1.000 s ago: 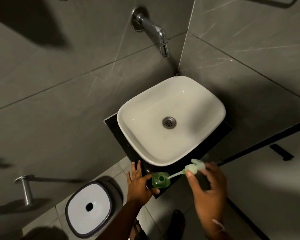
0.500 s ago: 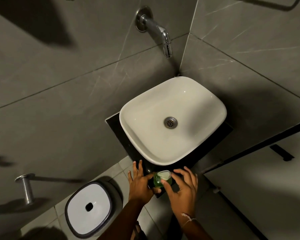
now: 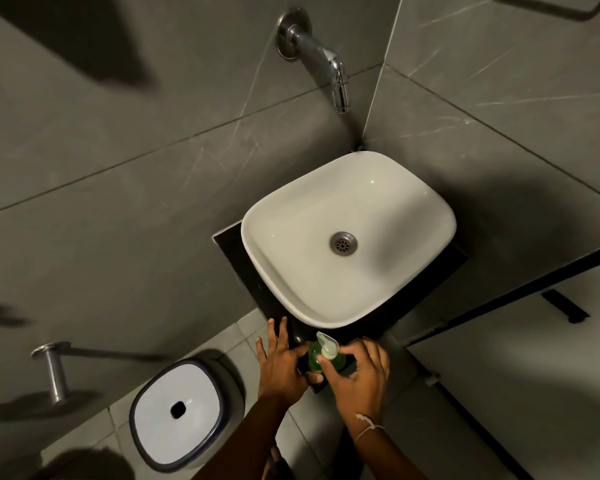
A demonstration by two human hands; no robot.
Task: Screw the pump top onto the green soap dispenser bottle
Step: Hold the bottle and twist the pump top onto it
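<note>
The green soap dispenser bottle [image 3: 315, 359] stands on the front corner of the black counter [image 3: 232, 247], just below the basin. A pale translucent pump top [image 3: 327, 345] sits on the bottle's neck, its nozzle pointing up and left. My left hand [image 3: 280, 362] braces the bottle from the left, thumb against its side and fingers spread on the counter edge. From the right, my right hand [image 3: 359, 372] pinches the pump top's collar between thumb and fingertips. The bottle's lower part is hidden by my hands.
A white square basin [image 3: 388, 202] with a metal drain [image 3: 343, 242] fills the counter. A chrome tap [image 3: 321, 55] juts from the grey tiled wall above it. A white bin with a dark rim [image 3: 179, 414] stands on the floor at lower left, beside a metal wall peg [image 3: 51, 368].
My right hand brought the pump top from the right over to the bottle and seated it on the neck. It has since turned, the nozzle now pointing up-left. My left hand stayed on the bottle.
</note>
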